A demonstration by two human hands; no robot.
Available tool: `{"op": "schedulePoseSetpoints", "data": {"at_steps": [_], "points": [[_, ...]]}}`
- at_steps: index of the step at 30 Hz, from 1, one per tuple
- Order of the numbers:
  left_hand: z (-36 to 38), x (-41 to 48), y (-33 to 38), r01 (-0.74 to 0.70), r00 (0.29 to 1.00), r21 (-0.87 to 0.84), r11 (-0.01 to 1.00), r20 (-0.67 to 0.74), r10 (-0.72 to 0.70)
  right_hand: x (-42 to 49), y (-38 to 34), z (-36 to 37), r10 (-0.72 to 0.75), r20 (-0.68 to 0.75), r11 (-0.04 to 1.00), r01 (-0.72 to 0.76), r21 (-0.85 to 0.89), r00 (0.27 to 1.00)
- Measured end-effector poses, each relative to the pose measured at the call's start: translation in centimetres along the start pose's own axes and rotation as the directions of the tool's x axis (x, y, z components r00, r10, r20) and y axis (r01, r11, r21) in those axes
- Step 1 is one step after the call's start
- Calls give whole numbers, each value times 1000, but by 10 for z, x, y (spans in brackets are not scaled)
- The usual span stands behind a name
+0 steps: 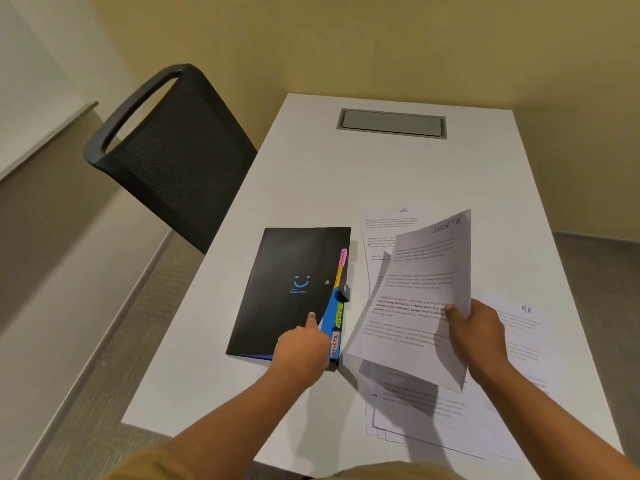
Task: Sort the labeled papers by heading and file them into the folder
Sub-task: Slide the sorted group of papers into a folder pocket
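Note:
A black expanding folder (287, 292) with a blue smile mark lies on the white table (311, 174), its coloured tabs (341, 299) along the right edge. My left hand (303, 348) grips the folder's lower right corner, thumb on the cover, lifting it slightly near the orange "SPORTS" tab. My right hand (479, 337) holds up a small sheaf of printed papers (419, 296) headed "SPORTS", tilted above the table to the right of the folder. More printed sheets lie flat below: one headed "HR" (391, 223) behind, another "HR" sheet (523, 327) at the right, and a stack (426, 417) near the front edge.
A black mesh-backed chair (173, 150) stands at the table's left side. A grey cable hatch (391, 123) is set into the far part of the tabletop. Yellow walls close in behind the table.

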State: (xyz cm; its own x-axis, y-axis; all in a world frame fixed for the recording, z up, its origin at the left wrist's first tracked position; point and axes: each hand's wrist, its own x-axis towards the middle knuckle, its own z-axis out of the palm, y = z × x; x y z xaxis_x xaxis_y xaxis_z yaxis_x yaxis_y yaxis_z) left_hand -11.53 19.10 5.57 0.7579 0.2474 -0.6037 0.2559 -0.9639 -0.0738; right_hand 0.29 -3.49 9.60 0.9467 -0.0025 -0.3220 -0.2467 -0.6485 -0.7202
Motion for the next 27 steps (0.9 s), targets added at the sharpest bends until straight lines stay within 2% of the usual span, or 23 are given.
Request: {"op": "schedulePoseSetpoints", "data": {"at_steps": [5, 16, 19, 27], "points": [[25, 14, -4, 45, 999, -9, 999, 0, -45, 2, 2, -6, 9, -11, 1000, -9, -1, 1000], [45, 3, 0, -70, 995, 100, 993, 77, 62, 1, 3, -21, -34, -19, 999, 34, -12, 999], [29, -7, -10, -85, 996, 131, 988, 37, 81, 1, -1, -22, -50, -20, 999, 50, 17, 999], [12, -33, -36, 61, 979, -83, 995, -188, -76, -3, -34, -6, -138, 2, 985, 137, 109, 990]]}}
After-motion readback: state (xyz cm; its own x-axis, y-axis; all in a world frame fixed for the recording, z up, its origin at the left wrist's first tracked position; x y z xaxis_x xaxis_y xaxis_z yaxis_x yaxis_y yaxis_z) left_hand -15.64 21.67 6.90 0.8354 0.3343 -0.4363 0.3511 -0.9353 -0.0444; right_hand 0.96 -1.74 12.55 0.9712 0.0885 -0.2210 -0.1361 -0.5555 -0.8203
